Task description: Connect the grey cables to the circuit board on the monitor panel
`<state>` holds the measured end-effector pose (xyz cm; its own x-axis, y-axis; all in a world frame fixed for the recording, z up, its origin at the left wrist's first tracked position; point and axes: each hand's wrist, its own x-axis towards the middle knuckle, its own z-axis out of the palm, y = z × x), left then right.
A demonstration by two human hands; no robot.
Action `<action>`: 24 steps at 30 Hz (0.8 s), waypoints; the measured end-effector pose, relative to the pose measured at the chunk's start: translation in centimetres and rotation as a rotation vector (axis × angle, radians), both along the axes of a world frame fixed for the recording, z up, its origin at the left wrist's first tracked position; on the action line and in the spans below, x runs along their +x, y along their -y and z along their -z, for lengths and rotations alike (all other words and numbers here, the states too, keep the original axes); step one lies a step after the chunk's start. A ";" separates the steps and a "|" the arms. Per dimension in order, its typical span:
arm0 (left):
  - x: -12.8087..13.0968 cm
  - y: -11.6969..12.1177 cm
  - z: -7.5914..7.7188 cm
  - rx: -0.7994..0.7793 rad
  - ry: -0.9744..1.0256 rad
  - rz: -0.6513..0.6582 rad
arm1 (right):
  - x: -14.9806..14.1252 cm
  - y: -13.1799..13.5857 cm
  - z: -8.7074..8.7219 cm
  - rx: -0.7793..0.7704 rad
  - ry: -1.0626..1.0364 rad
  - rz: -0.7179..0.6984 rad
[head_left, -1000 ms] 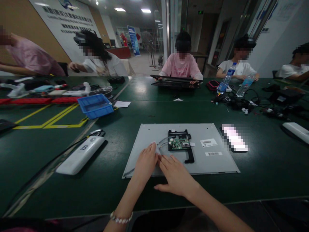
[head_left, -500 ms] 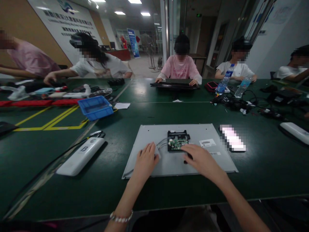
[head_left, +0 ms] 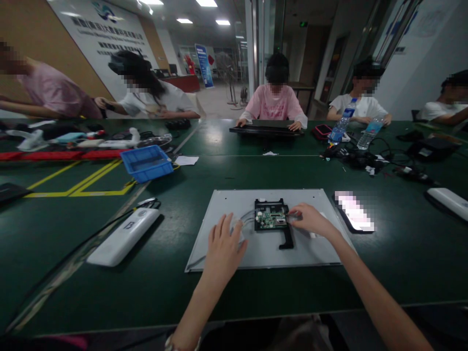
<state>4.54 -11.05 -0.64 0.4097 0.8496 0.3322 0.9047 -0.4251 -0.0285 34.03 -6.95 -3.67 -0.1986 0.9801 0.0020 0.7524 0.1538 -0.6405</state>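
Note:
A flat grey panel (head_left: 204, 243) lies on the table in front of me. On its middle sits a black plastic bracket (head_left: 287, 240) holding a green circuit board (head_left: 271, 219). Thin grey cables (head_left: 248, 215) run from the board's left side towards my left hand (head_left: 224, 246). That hand rests over the panel's left part with its fingers stretched out; something pale shows partly beneath it. My right hand (head_left: 312, 222) has its fingertips pinched at the bracket's right edge, beside the board. Its palm covers part of a white label.
A phone (head_left: 353, 212) lies right of the panel, a white power bank (head_left: 124, 236) with cables to its left. Farther off are a blue bin (head_left: 146, 163), water bottles (head_left: 341, 122) and tangled black cables (head_left: 351, 156). Several people sit across the table; one holds a black panel (head_left: 266, 130).
My right hand has moved from the board's lower right corner up to the bracket's right edge, uncovering the lower arm of the bracket. My left hand's fingers have spread a little.

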 end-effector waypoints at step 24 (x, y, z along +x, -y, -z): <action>-0.1 -1.8 -1.5 -0.114 -0.225 0.004 | 5.3 0.6 2.2 0.193 0.178 0.466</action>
